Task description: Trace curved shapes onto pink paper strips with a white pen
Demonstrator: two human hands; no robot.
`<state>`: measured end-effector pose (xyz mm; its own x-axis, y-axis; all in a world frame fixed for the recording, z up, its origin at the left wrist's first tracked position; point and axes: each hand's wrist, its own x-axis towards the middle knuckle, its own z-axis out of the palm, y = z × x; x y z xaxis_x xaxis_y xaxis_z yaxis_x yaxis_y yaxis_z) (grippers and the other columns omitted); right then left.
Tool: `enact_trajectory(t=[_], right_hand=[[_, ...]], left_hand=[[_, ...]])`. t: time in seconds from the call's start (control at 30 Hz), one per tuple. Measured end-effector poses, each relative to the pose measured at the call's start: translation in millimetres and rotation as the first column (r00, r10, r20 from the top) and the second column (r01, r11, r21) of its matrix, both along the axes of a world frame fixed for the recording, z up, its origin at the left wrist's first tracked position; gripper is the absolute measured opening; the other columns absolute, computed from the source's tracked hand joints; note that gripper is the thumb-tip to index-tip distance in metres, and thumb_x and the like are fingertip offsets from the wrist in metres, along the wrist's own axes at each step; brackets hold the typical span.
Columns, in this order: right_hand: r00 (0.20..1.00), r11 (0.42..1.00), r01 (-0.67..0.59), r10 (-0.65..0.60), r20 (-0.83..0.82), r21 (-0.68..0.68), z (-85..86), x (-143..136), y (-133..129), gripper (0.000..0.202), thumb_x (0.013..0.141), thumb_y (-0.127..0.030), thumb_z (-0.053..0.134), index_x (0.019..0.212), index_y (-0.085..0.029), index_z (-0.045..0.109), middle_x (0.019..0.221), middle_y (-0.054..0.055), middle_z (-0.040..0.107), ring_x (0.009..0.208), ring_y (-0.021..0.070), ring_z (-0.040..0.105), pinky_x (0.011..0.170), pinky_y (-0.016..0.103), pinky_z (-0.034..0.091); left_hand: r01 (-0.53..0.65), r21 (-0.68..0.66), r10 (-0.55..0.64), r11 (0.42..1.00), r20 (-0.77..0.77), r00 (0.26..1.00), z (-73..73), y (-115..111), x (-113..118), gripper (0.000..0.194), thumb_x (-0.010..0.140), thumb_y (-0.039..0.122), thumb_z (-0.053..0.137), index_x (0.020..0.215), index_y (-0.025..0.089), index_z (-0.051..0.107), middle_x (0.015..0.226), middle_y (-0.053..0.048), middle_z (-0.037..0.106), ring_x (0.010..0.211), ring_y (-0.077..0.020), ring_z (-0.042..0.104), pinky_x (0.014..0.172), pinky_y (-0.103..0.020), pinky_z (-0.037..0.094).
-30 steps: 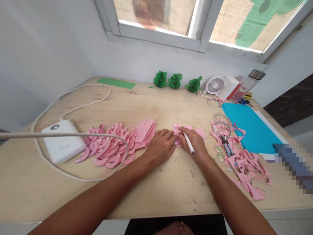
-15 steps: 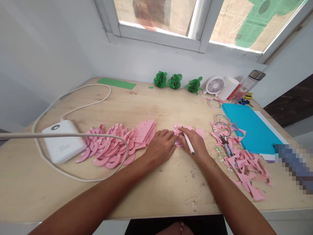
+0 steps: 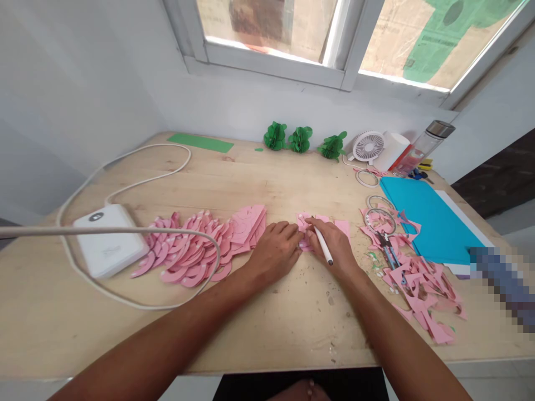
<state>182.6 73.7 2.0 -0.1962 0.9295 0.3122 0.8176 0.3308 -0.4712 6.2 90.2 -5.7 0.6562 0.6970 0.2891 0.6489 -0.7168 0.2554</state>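
A white pen (image 3: 323,244) is pinched in my right hand (image 3: 335,248), its black end up by the fingertips and its body slanting down over the hand. Under those fingers lies pink paper (image 3: 301,217), partly covered. My left hand (image 3: 276,248) rests on the table with its fingers curled together, fingertips at the left edge of that paper; whether they grip it I cannot tell. Left of this hand are stacked pink sheets with drawn lines (image 3: 247,225) and a heap of curved pink cutouts (image 3: 196,245). Another pink piece (image 3: 343,228) shows beside my right hand.
A white power bank (image 3: 111,250) with a looping cable lies left on the table (image 3: 267,178). Scissors (image 3: 390,256) sit among pink scraps (image 3: 422,289) at right, near a blue folder (image 3: 430,217). Green paper shapes (image 3: 300,139), a fan (image 3: 368,146) and a bottle (image 3: 426,146) stand behind.
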Motion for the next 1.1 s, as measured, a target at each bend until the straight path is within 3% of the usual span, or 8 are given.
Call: enact_trajectory(t=[1.1], right_hand=[[0.997, 0.999, 0.043, -0.044, 0.064, 0.016, 2.0, -3.5, -0.1, 0.032, 0.09, -0.022, 0.049, 0.121, -0.022, 0.059, 0.098, 0.006, 0.071, 0.093, 0.0221, 0.063, 0.082, 0.035, 0.048]], left_hand=[[-0.005, -0.001, 0.005, 1.0, 0.022, 1.0, 1.2, -0.8, -0.1, 0.023, 0.086, 0.018, 0.048, 0.107, 0.018, 0.058, 0.111, -0.009, 0.062, 0.109, -0.0257, 0.051, 0.094, -0.044, 0.041]])
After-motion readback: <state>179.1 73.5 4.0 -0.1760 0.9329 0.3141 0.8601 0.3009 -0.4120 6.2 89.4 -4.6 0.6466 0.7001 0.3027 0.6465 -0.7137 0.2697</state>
